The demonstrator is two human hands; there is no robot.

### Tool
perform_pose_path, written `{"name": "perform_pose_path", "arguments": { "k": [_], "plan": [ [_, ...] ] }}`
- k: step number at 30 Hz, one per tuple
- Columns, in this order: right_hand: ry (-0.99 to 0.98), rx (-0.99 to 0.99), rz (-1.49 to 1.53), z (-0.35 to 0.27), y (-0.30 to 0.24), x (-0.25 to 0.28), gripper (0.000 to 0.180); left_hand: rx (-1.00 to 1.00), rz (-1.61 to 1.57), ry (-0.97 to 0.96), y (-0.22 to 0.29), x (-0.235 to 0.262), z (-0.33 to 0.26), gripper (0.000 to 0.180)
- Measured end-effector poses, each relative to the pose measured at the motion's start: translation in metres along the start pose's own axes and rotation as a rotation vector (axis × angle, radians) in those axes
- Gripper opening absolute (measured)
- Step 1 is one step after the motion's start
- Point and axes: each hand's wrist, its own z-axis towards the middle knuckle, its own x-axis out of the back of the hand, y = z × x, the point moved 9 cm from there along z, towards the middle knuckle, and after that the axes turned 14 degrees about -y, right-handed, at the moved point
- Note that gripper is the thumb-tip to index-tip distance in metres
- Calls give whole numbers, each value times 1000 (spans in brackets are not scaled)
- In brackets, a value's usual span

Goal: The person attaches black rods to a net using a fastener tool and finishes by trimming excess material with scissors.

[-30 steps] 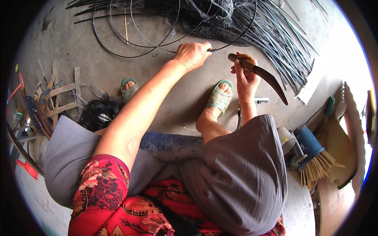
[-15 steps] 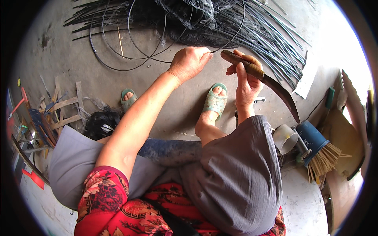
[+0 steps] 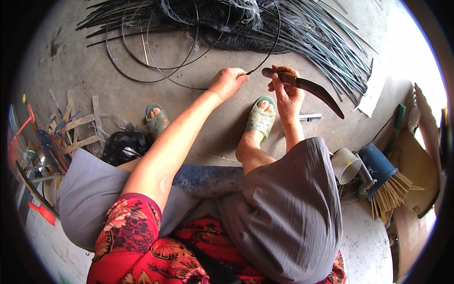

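My left hand (image 3: 228,83) is closed on a thin black hoop (image 3: 275,40), at a spot where a dark sleeve or wrap shows just past the fingertips. The hoop curves up over the pile and back round to the left. In my right hand (image 3: 288,94) is a curved knife (image 3: 321,96), gripped by its wooden handle, the blade pointing right and slightly down. The handle's butt end faces the hoop, with a small gap between them. More black hoops (image 3: 124,38) lie on the floor to the left of the held one.
Black netting (image 3: 208,14) and many dark rods (image 3: 326,52) lie across the far floor. A blue bucket (image 3: 378,163) of thin sticks and a white cup (image 3: 345,166) stand at right. Wooden slats (image 3: 78,127) lean at left. A small metal object (image 3: 310,117) lies beyond my right foot.
The knife has swung flatter and its tip has moved up and left. My left hand has come slightly nearer me, drawing the hoop along.
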Motion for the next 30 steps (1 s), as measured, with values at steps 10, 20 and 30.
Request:
{"name": "perform_pose_path", "arguments": {
  "k": [10,20,30],
  "plan": [
    [-33,54,8,12,-25,-9,30,-10,-29,62,-10,38,3,19],
    [-109,62,-232,37,-15,-30,30,-269,686,412,19,60,4,12],
    [-147,-97,150,90,32,-43,39,-361,417,489,10,87,15,18]
  ]
}}
